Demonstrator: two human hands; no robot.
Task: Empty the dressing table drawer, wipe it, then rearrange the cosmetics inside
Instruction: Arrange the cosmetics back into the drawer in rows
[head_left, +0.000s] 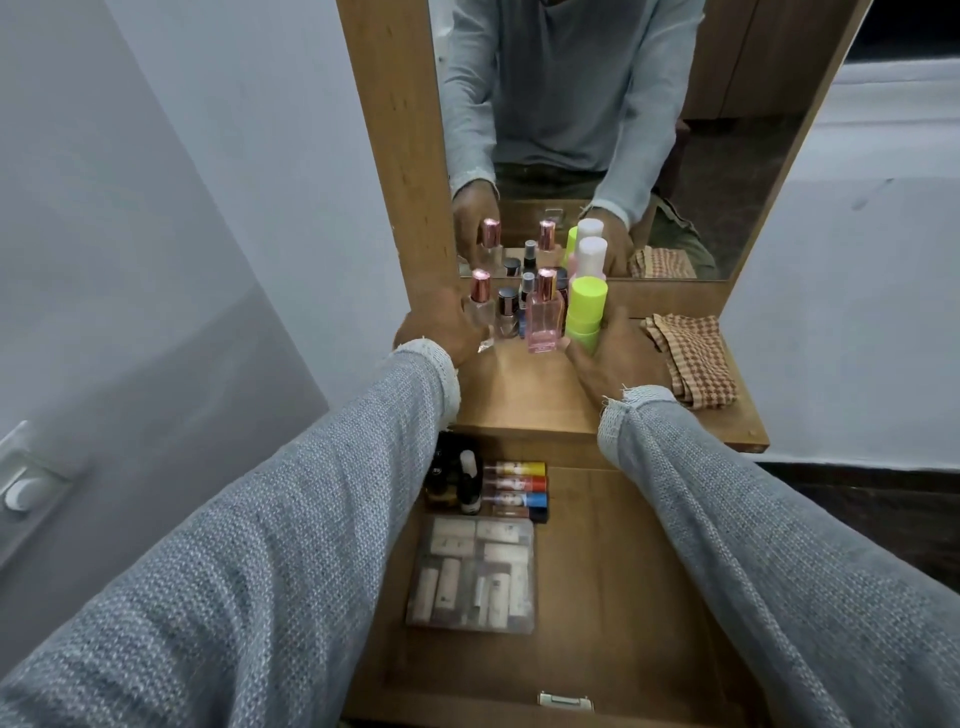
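Head view, looking down over 2 grey-sleeved arms stretched across an open drawer (597, 571) to the dressing table top (524, 395). The left hand (441, 327) sits at about 10 o'clock from the middle of the tabletop, its fingers curled round a clear glass bottle with a rose-gold cap (480, 306). The right hand (613, 358), at about 1 o'clock, wraps round a lime-green bottle (584, 317), which stands upright.

Between the 2 hands stand a pink square bottle with a rose-gold cap (545, 317), a small dark-capped jar (506, 312) and a slim dark spray bottle (527, 291), close together. Behind the green bottle, toward 12 o'clock, is a pink bottle with a white cap (591, 260). The mirror (727, 156) at 12 o'clock repeats the bottles, both hands and the person's grey top. A folded red-and-cream checked cloth (696, 358) lies on the tabletop at 3 o'clock, apart from the bottles.

In the drawer, at its 10 o'clock corner, lie 2 dark bottles (457, 480) and, just beside them, 4 slim tubes (517, 491) with yellow, red, blue and dark ends, stacked in a row. Toward 6 o'clock from those sits a clear flat case of small pale tubes (472, 574). The right half of the drawer floor shows bare wood.
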